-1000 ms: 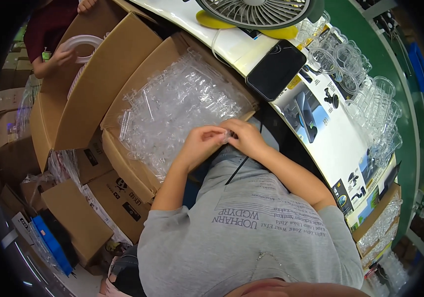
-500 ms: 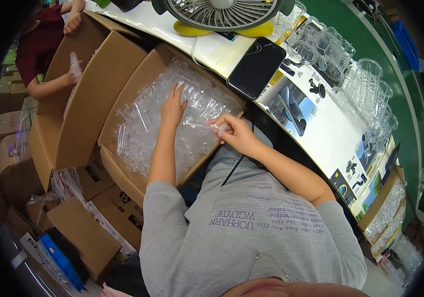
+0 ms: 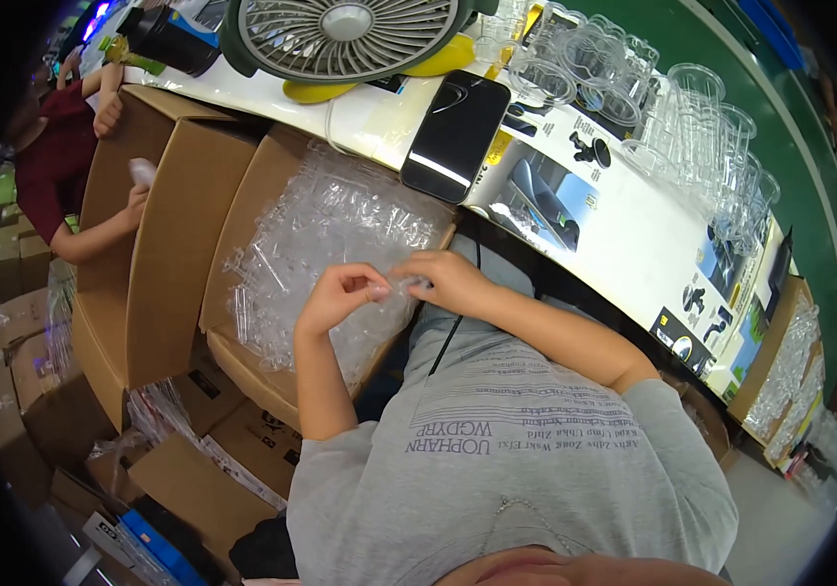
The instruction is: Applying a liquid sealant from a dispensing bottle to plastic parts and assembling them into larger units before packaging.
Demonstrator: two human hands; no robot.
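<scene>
Over an open carton [image 3: 272, 376] full of clear plastic parts [image 3: 311, 225], my two hands are close together. My right hand [image 3: 452, 283] grips a small clear plastic piece [image 3: 412, 282] between thumb and fingers. Just left of it, my left hand [image 3: 338, 296] is closed in a pinch, its thumb and fingertips meeting beside that piece. Whatever lies in the left fingertips is too small and clear to make out. The heaped parts look like thin, branching transparent pieces.
A white printed table [image 3: 584, 254] runs along the right, bearing a fan [image 3: 345, 24], a black phone [image 3: 455, 135] and stacked clear cups [image 3: 701, 146]. At left, a person [image 3: 52, 176] reaches into another carton [image 3: 169, 254]. More cartons [image 3: 204, 479] lie below.
My left hand has come off the heap of parts, back toward me and beside my right hand, its fingers now pinched. My right hand still grips the clear piece. The view has shifted.
</scene>
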